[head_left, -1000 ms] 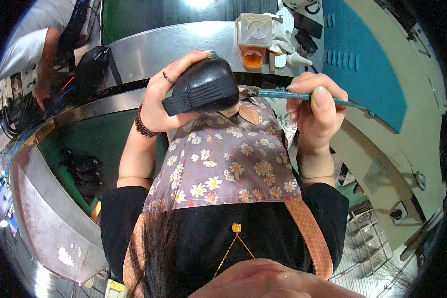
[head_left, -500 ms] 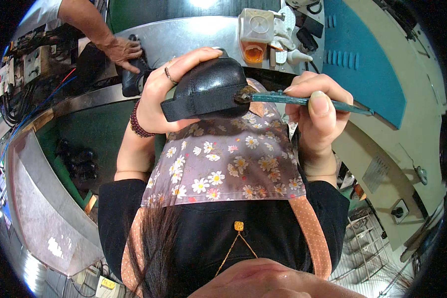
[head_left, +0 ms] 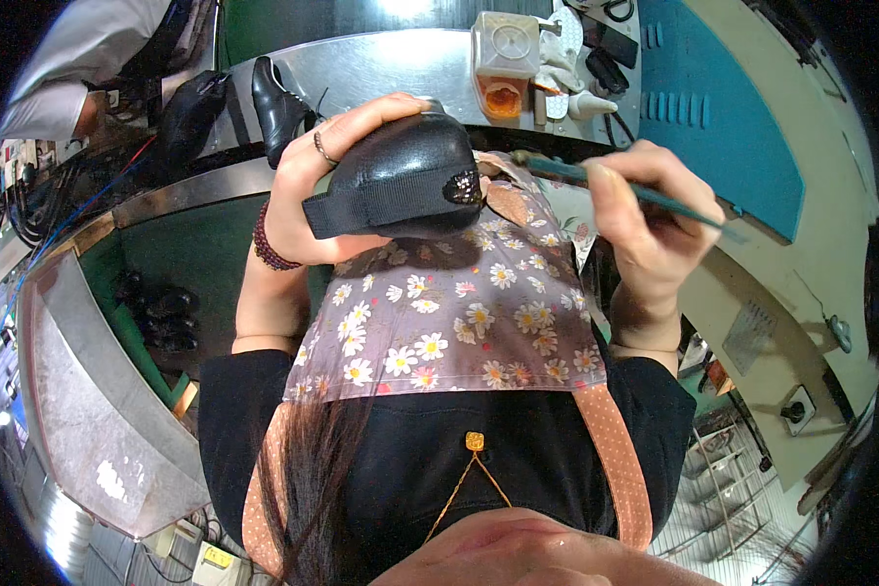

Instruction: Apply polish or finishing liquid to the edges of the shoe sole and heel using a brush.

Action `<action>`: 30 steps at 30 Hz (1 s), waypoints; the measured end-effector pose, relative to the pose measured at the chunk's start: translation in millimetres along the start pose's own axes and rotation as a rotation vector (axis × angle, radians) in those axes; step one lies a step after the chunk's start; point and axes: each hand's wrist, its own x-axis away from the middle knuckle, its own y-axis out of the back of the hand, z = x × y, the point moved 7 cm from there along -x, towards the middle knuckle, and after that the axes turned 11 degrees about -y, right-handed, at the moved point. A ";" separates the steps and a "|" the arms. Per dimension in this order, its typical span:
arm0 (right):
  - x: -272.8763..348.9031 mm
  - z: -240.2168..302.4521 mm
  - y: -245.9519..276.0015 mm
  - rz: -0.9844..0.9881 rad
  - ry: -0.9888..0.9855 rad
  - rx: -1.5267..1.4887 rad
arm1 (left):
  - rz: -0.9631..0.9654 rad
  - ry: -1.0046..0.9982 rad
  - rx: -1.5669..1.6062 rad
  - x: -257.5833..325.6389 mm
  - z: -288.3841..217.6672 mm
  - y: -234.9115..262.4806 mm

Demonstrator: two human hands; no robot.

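Black shoe (head_left: 405, 176) in left hand (head_left: 308, 186)

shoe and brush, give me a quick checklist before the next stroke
1. Left hand grips the shoe firmly: ok, fingers wrap over its top.
2. Right hand holds the brush: ok, pinched along the handle.
3. Brush tip at the shoe: not ok, it sits just off the shoe's end, beside the glossy patch.
4. Brush loaded: cannot tell, tip too small to read.
5. Glue pot within sight on the bench: ok, amber contents visible.
6. Apron below the shoe: ok, it covers the lap.
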 end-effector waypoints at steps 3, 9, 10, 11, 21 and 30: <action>4.2 6.4 10.3 -0.095 0.101 -0.306 | -0.012 0.062 0.120 1.5 4.6 -1.2; 6.0 11.6 0.5 -0.075 0.047 -0.354 | 0.003 -0.065 0.071 -5.1 -0.3 -7.9; 4.8 12.7 -3.2 -0.042 0.035 -0.328 | -0.002 -0.042 0.083 -4.9 0.4 -8.2; 3.8 13.0 -5.7 -0.019 0.015 -0.326 | -0.006 -0.070 0.077 -5.0 -2.6 -8.1; -3.0 11.9 -10.9 0.045 -0.065 -0.246 | -0.034 0.086 0.206 -2.4 -1.4 -12.9; -2.4 13.6 -10.9 0.050 0.002 -0.293 | -0.021 -0.019 0.179 -5.9 0.1 -12.8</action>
